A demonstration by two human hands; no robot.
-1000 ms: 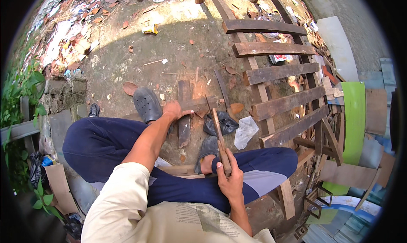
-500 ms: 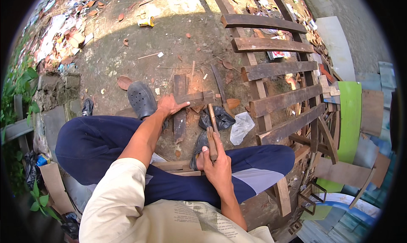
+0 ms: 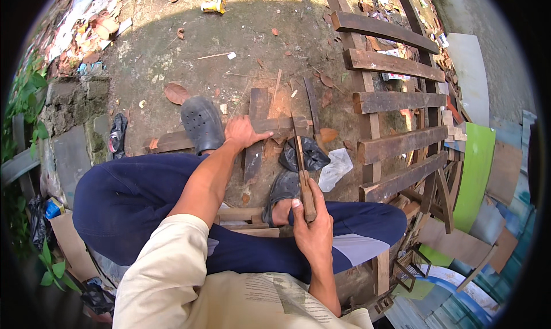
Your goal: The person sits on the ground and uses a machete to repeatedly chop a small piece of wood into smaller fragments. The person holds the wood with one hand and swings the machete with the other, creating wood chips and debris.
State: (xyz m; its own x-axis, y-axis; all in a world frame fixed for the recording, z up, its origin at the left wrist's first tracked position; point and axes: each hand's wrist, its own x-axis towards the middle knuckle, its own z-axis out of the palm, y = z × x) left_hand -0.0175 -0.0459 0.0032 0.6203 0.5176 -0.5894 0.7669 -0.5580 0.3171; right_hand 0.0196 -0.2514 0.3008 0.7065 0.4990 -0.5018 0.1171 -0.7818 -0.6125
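My left hand [image 3: 244,131] grips a narrow wooden slat [image 3: 179,141] and presses it down, thumb stretched along it toward the right. The slat lies crosswise over a darker wooden plank [image 3: 253,164] on the ground. My right hand [image 3: 313,228] is closed round the wooden handle of a hand saw [image 3: 306,197]. Pointing away from me, its thin blade crosses the slat near the right end. My left foot, in a dark clog [image 3: 202,122], is on the slat. Beside the saw is my other clog [image 3: 284,187].
A slatted wooden frame [image 3: 402,102] stands at the right, with a green panel [image 3: 472,174] beyond it. A black plastic bag [image 3: 307,155] and a clear bag [image 3: 336,171] lie by the saw. At the left is a broken concrete block [image 3: 74,105]. Dry leaves litter the ground.
The saw has moved forward, so its blade now reaches past the slat's far edge. My left hand stays on the slat. The whole view has shifted a little.
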